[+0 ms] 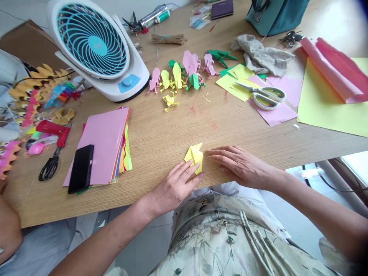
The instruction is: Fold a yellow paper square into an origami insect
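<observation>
A small piece of folded yellow paper (196, 152) lies on the wooden table near its front edge. My left hand (178, 183) rests over its lower part, fingers laid flat on the paper and partly covering it. Just right of the paper, my right hand (238, 163) lies on the tabletop with its fingers stretched out, apart from the paper and holding nothing. Farther back stand several folded paper frogs, among them a yellow frog (170, 100) and a large pink one (191, 63).
A white fan (123, 82) stands at back left. Stacked coloured paper (105, 130) bears a black phone (81, 168). Scissors (268, 97) lie on yellow and pink sheets at right, near a grey cloth (263, 55). Another person's arm (8, 230) is at far left.
</observation>
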Demonstrator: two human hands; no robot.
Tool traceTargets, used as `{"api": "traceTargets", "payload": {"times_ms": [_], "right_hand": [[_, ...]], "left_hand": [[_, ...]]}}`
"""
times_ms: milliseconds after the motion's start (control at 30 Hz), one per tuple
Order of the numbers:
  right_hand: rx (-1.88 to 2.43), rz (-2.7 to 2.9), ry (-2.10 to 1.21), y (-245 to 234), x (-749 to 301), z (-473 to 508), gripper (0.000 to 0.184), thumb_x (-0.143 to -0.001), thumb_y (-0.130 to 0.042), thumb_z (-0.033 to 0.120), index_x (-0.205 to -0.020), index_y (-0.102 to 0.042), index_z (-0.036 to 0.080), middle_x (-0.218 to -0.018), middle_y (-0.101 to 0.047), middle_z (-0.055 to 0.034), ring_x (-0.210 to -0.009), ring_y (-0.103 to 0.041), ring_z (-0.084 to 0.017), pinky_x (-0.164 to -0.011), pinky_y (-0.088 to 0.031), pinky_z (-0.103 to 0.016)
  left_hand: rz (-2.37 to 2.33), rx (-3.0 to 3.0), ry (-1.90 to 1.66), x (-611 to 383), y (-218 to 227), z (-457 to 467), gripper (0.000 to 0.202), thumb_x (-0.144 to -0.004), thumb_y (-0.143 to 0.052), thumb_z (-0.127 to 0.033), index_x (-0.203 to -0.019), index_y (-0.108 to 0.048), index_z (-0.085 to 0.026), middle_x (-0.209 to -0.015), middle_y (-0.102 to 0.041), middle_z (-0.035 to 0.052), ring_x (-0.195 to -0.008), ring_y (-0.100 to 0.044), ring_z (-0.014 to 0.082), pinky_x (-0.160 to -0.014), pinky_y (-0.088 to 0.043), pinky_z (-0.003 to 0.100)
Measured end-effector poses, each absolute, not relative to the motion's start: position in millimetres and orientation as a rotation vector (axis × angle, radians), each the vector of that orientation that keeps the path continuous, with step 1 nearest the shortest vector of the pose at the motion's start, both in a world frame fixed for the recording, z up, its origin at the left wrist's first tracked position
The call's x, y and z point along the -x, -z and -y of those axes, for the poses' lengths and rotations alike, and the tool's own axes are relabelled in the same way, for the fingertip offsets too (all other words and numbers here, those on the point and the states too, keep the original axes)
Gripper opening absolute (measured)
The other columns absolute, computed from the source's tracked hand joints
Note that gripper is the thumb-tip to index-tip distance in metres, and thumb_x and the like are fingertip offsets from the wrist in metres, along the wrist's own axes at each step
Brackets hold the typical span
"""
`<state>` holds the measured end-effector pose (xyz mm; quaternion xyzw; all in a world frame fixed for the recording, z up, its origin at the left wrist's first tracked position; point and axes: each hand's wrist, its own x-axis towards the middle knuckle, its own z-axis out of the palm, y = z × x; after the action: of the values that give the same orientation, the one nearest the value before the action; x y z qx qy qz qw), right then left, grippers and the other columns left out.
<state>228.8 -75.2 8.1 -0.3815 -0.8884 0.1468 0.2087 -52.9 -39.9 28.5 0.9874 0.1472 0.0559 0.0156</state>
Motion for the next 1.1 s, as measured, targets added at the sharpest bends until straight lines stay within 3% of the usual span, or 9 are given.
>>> {"api": "traceTargets", "payload": {"times_ms": [167, 267, 333, 467, 667, 833, 967, 1100], "right_hand": [[1.155, 2.404, -0.316, -2, -230, 78, 0.037, -0.099, -0.044, 0.018, -0.136, -0.048, 0.011, -0.135, -0.059, -0.0190, -0.118, -0.057, -0.028, -0.096, -0.049, -0.046], [1.219, 2.379, -0.252, -2, -229, 77, 0.034, -0.100, -0.044, 0.018, -0.133, -0.051, 0.011, -0.132, -0.061, -0.0180, -0.114, -0.058, -0.028, -0.093, -0.049, -0.045], [1.285, 2.324, -0.193, -3, -228, 78, 0.034, -0.100, -0.043, 0.017, -0.133, -0.052, 0.012, -0.131, -0.062, -0.0170, -0.112, -0.058, -0.028, -0.092, -0.049, -0.045], [1.329, 2.236, -0.173, -3, -216, 83, 0.033, -0.099, -0.045, 0.017, -0.130, -0.056, 0.013, -0.125, -0.064, -0.0160, -0.104, -0.059, -0.026, -0.088, -0.048, -0.043], [1.380, 2.238, -0.143, 2, -194, 92, 0.026, -0.098, -0.049, 0.017, -0.118, -0.064, 0.012, -0.119, -0.067, -0.0145, -0.102, -0.059, -0.026, -0.089, -0.045, -0.041], [1.414, 2.217, -0.175, -1, -191, 91, 0.025, -0.099, -0.047, 0.017, -0.117, -0.065, 0.014, -0.122, -0.066, -0.0129, -0.102, -0.059, -0.024, -0.089, -0.042, -0.039], [1.485, 2.202, -0.212, -5, -186, 89, 0.028, -0.099, -0.047, 0.019, -0.123, -0.062, 0.018, -0.126, -0.065, -0.0108, -0.103, -0.057, -0.024, -0.088, -0.040, -0.040], [1.516, 2.257, -0.167, -4, -182, 88, 0.033, -0.099, -0.049, 0.025, -0.131, -0.059, 0.022, -0.132, -0.061, -0.0116, -0.105, -0.055, -0.027, -0.087, -0.038, -0.043]], "left_hand": [[-0.489, -3.080, -0.007, 53, -26, 45, 0.051, -0.100, -0.046, -0.037, -0.145, -0.047, -0.012, -0.158, -0.038, 0.0086, -0.144, -0.035, 0.0355, -0.115, -0.040, 0.050], [-0.679, -3.063, 0.067, 45, -21, 46, 0.070, -0.098, -0.043, -0.055, -0.151, -0.037, -0.011, -0.161, -0.030, 0.0090, -0.149, -0.022, 0.0410, -0.117, -0.027, 0.062], [-0.764, -3.046, 0.075, 35, -18, 45, 0.078, -0.097, -0.038, -0.061, -0.153, -0.031, -0.008, -0.162, -0.027, 0.0127, -0.151, -0.019, 0.0381, -0.118, -0.023, 0.062], [-0.912, -2.980, 0.048, 17, -15, 42, 0.073, -0.099, -0.042, -0.053, -0.152, -0.030, -0.004, -0.161, -0.028, 0.0165, -0.151, -0.024, 0.0307, -0.120, -0.026, 0.053], [-0.896, -2.880, -0.041, 15, -22, 34, 0.055, -0.101, -0.043, -0.042, -0.147, -0.043, -0.012, -0.155, -0.042, 0.0151, -0.146, -0.035, 0.0272, -0.119, -0.029, 0.050], [-0.835, -2.713, -0.249, 22, -23, 21, 0.052, -0.103, -0.036, -0.023, -0.154, -0.028, -0.016, -0.151, -0.048, 0.0137, -0.141, -0.044, 0.0197, -0.113, -0.039, 0.040], [-0.825, -2.610, -0.333, 24, -24, 16, 0.052, -0.103, -0.035, -0.020, -0.154, -0.027, -0.020, -0.152, -0.047, 0.0120, -0.137, -0.049, 0.0194, -0.110, -0.041, 0.039], [-0.815, -2.603, -0.342, 24, -23, 16, 0.052, -0.103, -0.033, -0.019, -0.154, -0.025, -0.016, -0.150, -0.049, 0.0128, -0.138, -0.047, 0.0174, -0.111, -0.040, 0.037]]}}
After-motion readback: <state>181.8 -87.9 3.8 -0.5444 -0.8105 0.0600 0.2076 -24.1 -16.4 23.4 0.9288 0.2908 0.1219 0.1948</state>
